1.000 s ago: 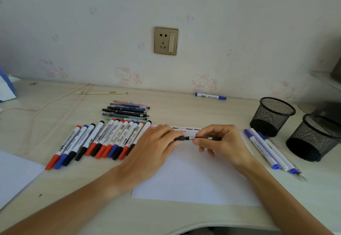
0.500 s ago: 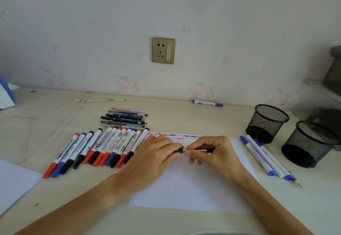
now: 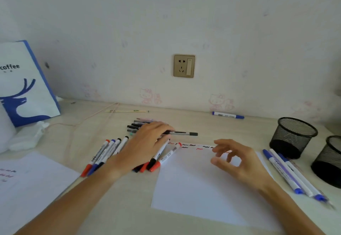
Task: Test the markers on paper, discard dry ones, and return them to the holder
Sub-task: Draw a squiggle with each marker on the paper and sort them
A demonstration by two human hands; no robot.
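My left hand holds a thin black pen level above the desk, its end pointing right, over a row of red, blue and black markers. My right hand hovers over the white paper with fingers loosely curled and nothing in them. Short red and black squiggles run along the paper's top edge. Behind my left hand lies a small pile of thin pens. Two black mesh holders stand at the right.
Blue-capped markers lie left of the holders; one more rests by the wall. A blue-and-white coffee bag stands at the back left, white tissue beside it. A second sheet lies at the front left. A wall socket sits above the desk.
My right hand has let go of the black pen and drawn back over the paper. My left hand has carried the pen up and left toward the pen pile. The view swung left.
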